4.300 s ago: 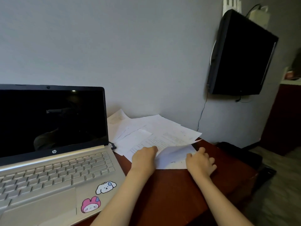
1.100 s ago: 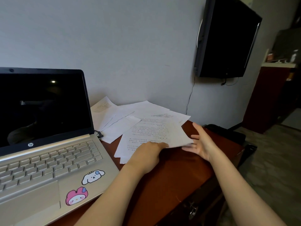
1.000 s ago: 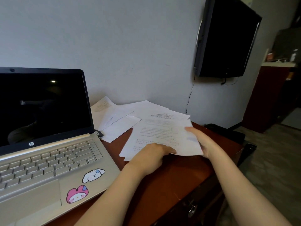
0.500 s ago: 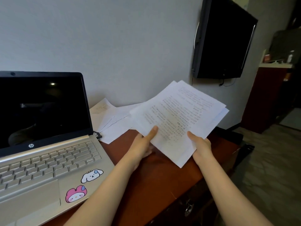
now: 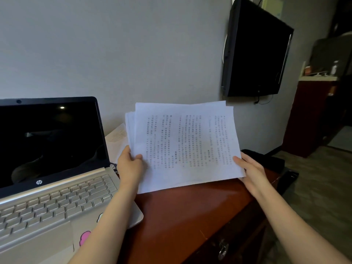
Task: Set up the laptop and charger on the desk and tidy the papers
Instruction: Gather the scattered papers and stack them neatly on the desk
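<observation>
Paper stack (image 5: 184,145) is up in front of the person, held landscape between both hands, printed side facing them. Can't tell if its lower edge touches the bench (image 5: 181,216)

Left hand (image 5: 129,164) pinches the stack's left edge: thumb on the front face, other fingers hidden behind the sheets. Right hand (image 5: 251,168) grips the lower right corner, thumb on the front and fingers curled round the back

Sheets aren't squared, with edges staggered at the left side and top right. Top sheet's text runs in columns, too blurred to read

Laptop (image 5: 47,197) sits open on the bench left of the stack, screen dark, silver keyboard deck. The left forearm crosses its front right corner. Pink sticker (image 5: 84,237) on the palm rest, partly behind that forearm

One loose sheet (image 5: 117,138) lies on the bench behind the left hand, between laptop screen and wall

Black TV (image 5: 255,54) on the wall, upper right. Dark bag (image 5: 266,159) just past the bench's far end. Key (image 5: 222,248) in a lock on the bench front
</observation>
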A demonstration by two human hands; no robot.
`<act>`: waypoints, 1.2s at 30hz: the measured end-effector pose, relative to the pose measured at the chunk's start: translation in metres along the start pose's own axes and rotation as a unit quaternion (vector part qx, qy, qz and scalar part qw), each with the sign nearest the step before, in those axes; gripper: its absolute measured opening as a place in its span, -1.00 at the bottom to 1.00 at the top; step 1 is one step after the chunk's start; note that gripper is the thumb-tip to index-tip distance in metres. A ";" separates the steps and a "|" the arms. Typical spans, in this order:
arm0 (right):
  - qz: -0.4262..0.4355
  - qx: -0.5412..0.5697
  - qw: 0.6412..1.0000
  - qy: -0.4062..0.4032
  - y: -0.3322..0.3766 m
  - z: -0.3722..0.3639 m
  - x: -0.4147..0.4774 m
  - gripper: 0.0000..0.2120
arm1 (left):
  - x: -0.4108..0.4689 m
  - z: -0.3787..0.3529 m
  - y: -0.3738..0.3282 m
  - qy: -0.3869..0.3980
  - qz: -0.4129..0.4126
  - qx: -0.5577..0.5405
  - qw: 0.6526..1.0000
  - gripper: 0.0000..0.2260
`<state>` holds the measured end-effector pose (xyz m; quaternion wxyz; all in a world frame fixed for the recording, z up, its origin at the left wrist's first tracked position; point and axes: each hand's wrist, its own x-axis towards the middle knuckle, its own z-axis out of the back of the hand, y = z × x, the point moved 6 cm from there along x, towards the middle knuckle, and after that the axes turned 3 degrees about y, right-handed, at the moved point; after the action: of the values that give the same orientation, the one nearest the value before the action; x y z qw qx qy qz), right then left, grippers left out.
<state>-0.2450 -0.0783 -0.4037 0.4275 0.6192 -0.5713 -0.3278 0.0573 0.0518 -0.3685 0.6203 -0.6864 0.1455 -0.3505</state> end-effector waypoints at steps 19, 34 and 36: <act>0.148 -0.176 0.973 -0.022 0.042 -0.026 -0.001 -0.78 | 0.003 -0.012 -0.022 0.071 -0.084 0.023 0.994 -0.88; 0.083 -0.191 0.978 -0.023 0.015 -0.010 -0.001 -0.74 | 0.004 -0.011 0.002 0.114 -0.017 0.050 0.992 -0.92; 0.088 -0.188 0.978 -0.037 0.019 -0.011 -0.001 -0.76 | 0.005 -0.008 -0.001 0.099 -0.021 0.049 0.994 -0.93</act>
<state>-0.2438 -0.0754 -0.3817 0.5421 0.4627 -0.5673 -0.4126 0.0550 0.0428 -0.3664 0.6283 -0.6202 0.1742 -0.4362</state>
